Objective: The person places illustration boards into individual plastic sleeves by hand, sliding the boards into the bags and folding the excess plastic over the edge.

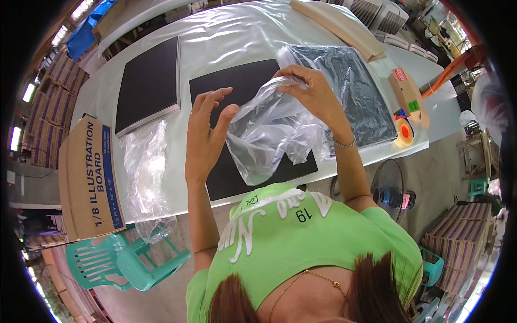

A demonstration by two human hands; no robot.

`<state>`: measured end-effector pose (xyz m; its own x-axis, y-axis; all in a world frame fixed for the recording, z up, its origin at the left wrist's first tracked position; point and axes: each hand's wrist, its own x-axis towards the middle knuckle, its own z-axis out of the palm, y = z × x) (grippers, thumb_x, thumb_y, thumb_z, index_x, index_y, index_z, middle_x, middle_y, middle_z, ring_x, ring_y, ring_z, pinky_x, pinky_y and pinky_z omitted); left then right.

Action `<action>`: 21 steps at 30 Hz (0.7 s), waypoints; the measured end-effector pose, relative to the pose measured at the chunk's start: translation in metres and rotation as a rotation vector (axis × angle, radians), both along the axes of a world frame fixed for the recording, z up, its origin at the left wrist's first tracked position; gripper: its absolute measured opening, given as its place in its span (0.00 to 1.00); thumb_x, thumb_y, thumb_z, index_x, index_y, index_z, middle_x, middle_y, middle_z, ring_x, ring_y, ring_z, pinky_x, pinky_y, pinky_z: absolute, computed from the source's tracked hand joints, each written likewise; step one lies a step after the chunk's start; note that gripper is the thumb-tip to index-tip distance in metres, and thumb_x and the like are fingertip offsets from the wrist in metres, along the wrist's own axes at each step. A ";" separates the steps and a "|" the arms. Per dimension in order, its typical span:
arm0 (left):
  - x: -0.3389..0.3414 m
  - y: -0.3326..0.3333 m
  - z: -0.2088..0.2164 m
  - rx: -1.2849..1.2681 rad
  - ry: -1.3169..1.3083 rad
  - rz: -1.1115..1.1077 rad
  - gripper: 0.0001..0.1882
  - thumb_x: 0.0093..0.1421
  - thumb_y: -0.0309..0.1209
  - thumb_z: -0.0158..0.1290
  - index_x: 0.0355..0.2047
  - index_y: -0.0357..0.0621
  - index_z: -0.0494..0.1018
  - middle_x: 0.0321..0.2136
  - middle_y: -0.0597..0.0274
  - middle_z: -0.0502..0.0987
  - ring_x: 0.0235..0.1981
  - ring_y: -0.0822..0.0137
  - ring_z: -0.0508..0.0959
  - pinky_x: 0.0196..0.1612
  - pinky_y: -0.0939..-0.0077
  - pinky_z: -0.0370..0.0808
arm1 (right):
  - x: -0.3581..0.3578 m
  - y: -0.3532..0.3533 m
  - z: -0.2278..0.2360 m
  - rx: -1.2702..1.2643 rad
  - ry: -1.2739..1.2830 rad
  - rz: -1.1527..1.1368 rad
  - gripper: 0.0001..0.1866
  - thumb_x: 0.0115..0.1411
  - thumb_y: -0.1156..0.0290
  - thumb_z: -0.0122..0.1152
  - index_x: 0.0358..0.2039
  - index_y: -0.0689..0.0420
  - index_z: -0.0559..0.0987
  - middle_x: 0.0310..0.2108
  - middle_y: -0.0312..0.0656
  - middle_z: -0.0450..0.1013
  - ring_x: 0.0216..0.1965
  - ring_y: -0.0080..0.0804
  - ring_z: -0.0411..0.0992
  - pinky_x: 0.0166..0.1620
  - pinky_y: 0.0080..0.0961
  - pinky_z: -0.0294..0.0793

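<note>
Item 1: clear plastic film, qty 1, crumpled, bag or sheet can't tell; on my feed it's held up btwn both hands, above the near-middle of the worktop, hanging over the blk board.

Item 2: R grip, closed, thumb & fingers pinching film's upper edge; bracelet on wrist.

Item 3: L grip, wide open, fingers spread & part curled, thumb tip at film's L edge; from here I can't tell if it touches. I see nothing gripped in it.

Item 4: stack of blk boards, flat, L of the blk board, pale side edges visible.

Item 5: plastic-wrapped blk stack, flat, R side, just beyond R forearm.

Item 6: loose clear plastic, crumpled, nr-L, draping over worktop edge.

Item 7: brown carton, w/ blue panel, at L edge.

Item 8: tape roll, yellow/orange, R edge, nr wrapped stack; small brown box w/ red & green labels just behind.

Item 9: brown sheet, curled, far R.

Item 10: floor fan, R, below worktop level.
</note>
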<state>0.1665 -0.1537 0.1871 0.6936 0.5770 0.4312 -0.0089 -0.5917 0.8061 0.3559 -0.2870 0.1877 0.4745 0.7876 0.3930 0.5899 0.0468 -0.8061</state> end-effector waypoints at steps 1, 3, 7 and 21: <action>0.001 0.001 0.003 0.036 -0.002 -0.037 0.17 0.53 0.39 0.56 0.40 0.42 0.74 0.36 0.58 0.72 0.38 0.64 0.71 0.39 0.72 0.66 | -0.003 0.000 0.000 -0.008 -0.006 -0.003 0.12 0.49 0.73 0.62 0.35 0.63 0.76 0.30 0.43 0.75 0.32 0.29 0.72 0.38 0.21 0.68; 0.003 0.003 0.007 0.107 -0.007 -0.112 0.18 0.51 0.40 0.58 0.38 0.42 0.74 0.36 0.58 0.73 0.39 0.61 0.72 0.41 0.69 0.65 | -0.009 -0.001 0.002 -0.023 -0.019 -0.010 0.12 0.49 0.73 0.61 0.35 0.63 0.76 0.30 0.43 0.75 0.32 0.29 0.72 0.38 0.21 0.69; 0.004 -0.008 0.018 0.293 0.045 -0.130 0.16 0.48 0.34 0.60 0.36 0.39 0.75 0.35 0.60 0.72 0.37 0.65 0.70 0.42 0.73 0.66 | -0.014 -0.002 0.001 -0.017 -0.052 -0.024 0.12 0.49 0.74 0.60 0.35 0.64 0.76 0.30 0.44 0.75 0.31 0.31 0.73 0.37 0.23 0.69; 0.005 0.005 -0.005 -0.070 0.077 -0.208 0.08 0.54 0.30 0.55 0.29 0.37 0.76 0.25 0.67 0.74 0.26 0.76 0.68 0.32 0.83 0.63 | -0.022 -0.004 -0.005 -0.019 -0.037 -0.068 0.10 0.48 0.79 0.58 0.34 0.63 0.76 0.30 0.44 0.75 0.34 0.28 0.73 0.40 0.23 0.70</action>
